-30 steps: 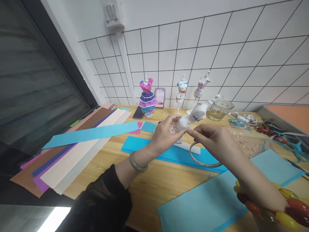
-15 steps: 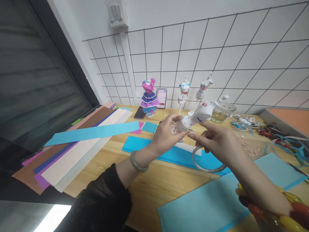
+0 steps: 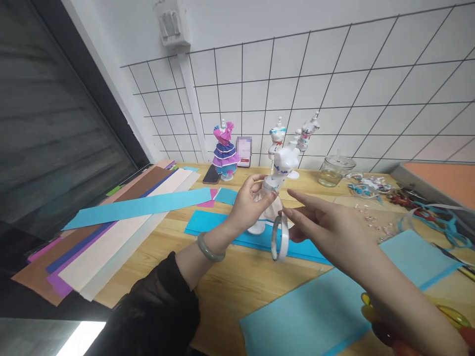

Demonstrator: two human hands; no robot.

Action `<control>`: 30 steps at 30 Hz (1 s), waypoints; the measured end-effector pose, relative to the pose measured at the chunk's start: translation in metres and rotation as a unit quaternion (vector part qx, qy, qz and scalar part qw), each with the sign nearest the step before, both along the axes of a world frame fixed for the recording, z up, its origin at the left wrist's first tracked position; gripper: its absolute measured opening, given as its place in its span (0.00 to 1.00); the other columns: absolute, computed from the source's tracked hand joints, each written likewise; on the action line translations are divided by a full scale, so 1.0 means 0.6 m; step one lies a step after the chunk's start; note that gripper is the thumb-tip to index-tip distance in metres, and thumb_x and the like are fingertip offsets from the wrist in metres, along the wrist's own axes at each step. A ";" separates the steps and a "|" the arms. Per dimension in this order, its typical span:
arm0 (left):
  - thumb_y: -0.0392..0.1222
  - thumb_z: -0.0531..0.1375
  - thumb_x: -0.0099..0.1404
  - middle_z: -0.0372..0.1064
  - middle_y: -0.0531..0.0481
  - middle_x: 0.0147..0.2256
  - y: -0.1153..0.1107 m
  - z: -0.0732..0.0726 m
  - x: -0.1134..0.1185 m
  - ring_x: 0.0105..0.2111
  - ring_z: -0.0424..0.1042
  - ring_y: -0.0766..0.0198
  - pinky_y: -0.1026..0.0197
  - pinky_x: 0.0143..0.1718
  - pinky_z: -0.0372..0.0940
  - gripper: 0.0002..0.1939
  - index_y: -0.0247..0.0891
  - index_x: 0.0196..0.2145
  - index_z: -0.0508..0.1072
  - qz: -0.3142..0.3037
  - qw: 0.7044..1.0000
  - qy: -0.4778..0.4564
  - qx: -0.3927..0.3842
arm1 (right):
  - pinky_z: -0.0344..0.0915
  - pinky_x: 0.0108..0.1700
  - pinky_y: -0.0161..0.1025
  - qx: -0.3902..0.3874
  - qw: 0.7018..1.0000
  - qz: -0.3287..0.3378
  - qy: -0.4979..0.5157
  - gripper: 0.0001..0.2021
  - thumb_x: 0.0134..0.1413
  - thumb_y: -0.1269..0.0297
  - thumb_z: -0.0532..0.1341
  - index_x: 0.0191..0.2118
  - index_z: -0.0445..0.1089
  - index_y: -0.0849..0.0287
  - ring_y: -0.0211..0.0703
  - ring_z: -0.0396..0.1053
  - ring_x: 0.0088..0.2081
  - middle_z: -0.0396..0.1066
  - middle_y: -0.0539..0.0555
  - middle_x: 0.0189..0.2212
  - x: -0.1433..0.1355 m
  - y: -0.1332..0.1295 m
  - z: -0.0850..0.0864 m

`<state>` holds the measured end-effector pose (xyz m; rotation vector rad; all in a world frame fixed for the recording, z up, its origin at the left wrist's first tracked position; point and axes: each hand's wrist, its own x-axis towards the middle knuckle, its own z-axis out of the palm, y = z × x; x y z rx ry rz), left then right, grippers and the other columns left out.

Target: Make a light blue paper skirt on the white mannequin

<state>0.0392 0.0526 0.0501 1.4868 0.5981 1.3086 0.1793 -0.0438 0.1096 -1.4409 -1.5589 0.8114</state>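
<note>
A small white dress-form mannequin (image 3: 286, 160) leans slightly right in front of me, with pale wrapping at its waist and below. My left hand (image 3: 256, 200) is wrapped round that waist, the thumb across the front. Close on its right is my right hand (image 3: 319, 215), index finger stretched toward the mannequin. A narrow roll of tape (image 3: 283, 242) hangs almost edge-on at the right thumb and curled fingers, which grip it. Blue folded paper (image 3: 208, 222) lies beneath the hands. How the tape's end meets the mannequin is too small to make out.
Paper strips (image 3: 122, 237) fan out at left. Behind stand a mannequin in a ruffled dress (image 3: 226, 155), a phone (image 3: 244, 151) and two bare mannequins, one decorated (image 3: 277, 134). A glass teapot (image 3: 332, 170), ribbons (image 3: 454, 225) and light-blue paper (image 3: 308, 311) lie right.
The mannequin has swung from a strong rightward tilt to nearly upright. The tape roll has moved left and turned edge-on, with my right hand following.
</note>
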 end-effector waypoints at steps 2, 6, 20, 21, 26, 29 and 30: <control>0.44 0.64 0.60 0.71 0.44 0.45 0.000 -0.001 -0.001 0.47 0.72 0.59 0.55 0.48 0.65 0.21 0.40 0.49 0.62 0.031 0.998 -0.006 0.045 | 0.76 0.27 0.41 -0.009 0.999 0.011 0.038 0.26 0.56 0.61 0.60 0.59 0.64 0.65 0.45 0.76 0.23 0.78 0.53 0.24 -0.005 -0.001 0.000; 0.42 0.62 0.62 0.69 0.46 0.47 -0.002 -0.001 -0.003 0.48 0.70 0.61 0.57 0.48 0.66 0.19 0.42 0.50 0.62 0.094 0.983 -0.029 0.154 | 0.77 0.27 0.43 -0.020 0.992 0.027 0.121 0.21 0.54 0.63 0.62 0.54 0.69 0.59 0.46 0.76 0.23 0.77 0.52 0.23 -0.005 0.009 -0.010; 0.45 0.59 0.65 0.66 0.49 0.46 -0.007 0.004 -0.002 0.48 0.69 0.62 0.58 0.47 0.66 0.18 0.47 0.51 0.60 0.111 0.976 -0.079 0.168 | 0.64 0.16 0.34 -0.052 0.995 0.046 0.070 0.18 0.54 0.51 0.61 0.44 0.70 0.60 0.35 0.68 0.16 0.76 0.55 0.33 0.006 0.022 -0.008; 0.47 0.59 0.65 0.67 0.48 0.46 -0.009 0.005 -0.002 0.47 0.69 0.62 0.57 0.47 0.66 0.19 0.47 0.51 0.60 0.098 0.981 -0.075 0.150 | 0.62 0.16 0.33 -0.004 0.999 0.022 0.040 0.16 0.55 0.51 0.60 0.41 0.71 0.59 0.34 0.66 0.15 0.75 0.53 0.29 0.008 0.020 -0.005; 0.51 0.63 0.61 0.69 0.47 0.46 -0.021 0.005 0.005 0.49 0.69 0.58 0.55 0.48 0.66 0.24 0.46 0.51 0.60 0.037 0.993 -0.064 0.088 | 0.59 0.22 0.34 0.280 0.947 -0.080 -0.137 0.07 0.57 0.62 0.60 0.31 0.72 0.57 0.34 0.63 0.19 0.68 0.48 0.21 0.009 0.010 -0.004; 0.50 0.62 0.61 0.69 0.47 0.48 -0.030 0.003 0.010 0.50 0.69 0.58 0.56 0.49 0.66 0.23 0.46 0.51 0.61 0.011 0.996 -0.054 0.075 | 0.63 0.27 0.36 0.343 0.917 -0.061 -0.196 0.05 0.59 0.65 0.59 0.33 0.70 0.57 0.37 0.66 0.25 0.71 0.51 0.26 0.005 0.008 -0.008; 0.50 0.62 0.62 0.68 0.47 0.49 -0.033 0.003 0.011 0.51 0.68 0.58 0.56 0.50 0.66 0.22 0.46 0.51 0.61 0.002 0.996 -0.050 0.070 | 0.64 0.28 0.37 0.351 0.911 -0.057 -0.210 0.05 0.59 0.65 0.58 0.34 0.69 0.57 0.38 0.68 0.27 0.72 0.51 0.27 0.004 0.009 -0.009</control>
